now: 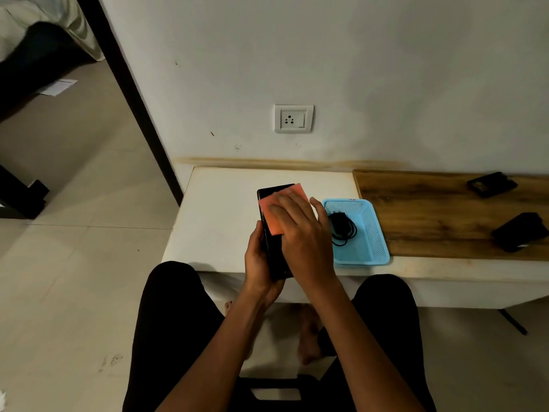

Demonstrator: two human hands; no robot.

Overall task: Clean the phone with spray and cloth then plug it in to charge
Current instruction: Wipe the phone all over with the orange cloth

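Gripping the phone [274, 254], left hand [259, 263]; right hand [300, 233] presses cloth [271, 217] beside blue basket [375, 233] holding charger [341, 227].

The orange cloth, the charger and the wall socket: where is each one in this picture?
orange cloth [274, 215]: head view, on the bare part left of the fingers.
charger [338, 221]: head view, on the black plug body inside the blue basket [377, 233].
wall socket [289, 119]: head view, on the pin holes.

Phone [274, 233]: screen mostly covered by pink cloth [274, 217] and right hand [300, 233]. Charger [341, 227] in blue basket [374, 233]: plug type unreadable. Two dark objects [491, 184] on wooden board [430, 209]: unidentifiable, one cropped right.
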